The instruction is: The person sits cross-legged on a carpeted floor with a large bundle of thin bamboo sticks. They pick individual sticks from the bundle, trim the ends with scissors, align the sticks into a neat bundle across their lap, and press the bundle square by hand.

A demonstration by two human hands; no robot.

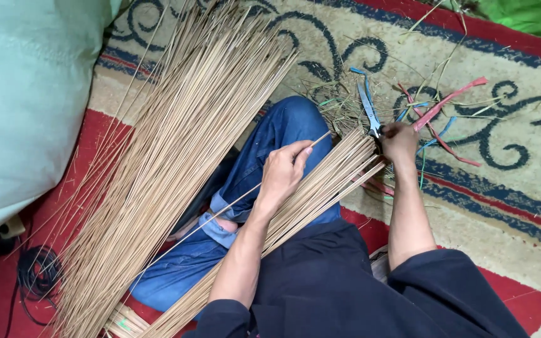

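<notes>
— How is the left hand (pixel 283 172) held?
— It is raised on a bent forearm, fingers pinched together (thumb against forefinger).
— And the right hand (pixel 399 143)?
— It is stretched further forward, the arm nearly straight, fingers curled shut, knuckles turned upward.
</notes>
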